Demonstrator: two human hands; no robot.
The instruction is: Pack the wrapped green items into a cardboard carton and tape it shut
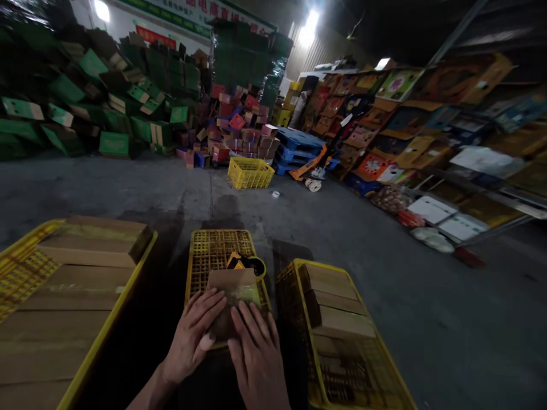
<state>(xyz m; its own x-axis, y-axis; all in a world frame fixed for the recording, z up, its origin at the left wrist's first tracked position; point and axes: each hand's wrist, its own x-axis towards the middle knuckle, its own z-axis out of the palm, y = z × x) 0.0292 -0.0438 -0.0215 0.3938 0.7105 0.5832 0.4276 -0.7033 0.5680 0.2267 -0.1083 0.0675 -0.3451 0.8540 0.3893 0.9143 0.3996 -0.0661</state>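
Observation:
A small cardboard box (233, 279) rests on an upturned yellow plastic crate (205, 245) in front of me. Clear tape runs over the top of the box. My left hand (196, 327) lies on its left side with the fingers stretched out. On the right part of its top, my right hand (256, 347) presses flat, fingers extended. Just behind the box, on the crate, is a yellow and black tape dispenser (248, 263), touched by neither hand. The lower part of the box is partly hidden by my hands.
A yellow crate (109, 327) with several cardboard boxes stands at left; another crate (294, 302) with boxes stands at right. Farther off are a yellow crate (250, 173), blue pallets (299, 145), an orange pallet jack (311, 168), piled green boxes (114, 143) and racks of cartons (384, 142).

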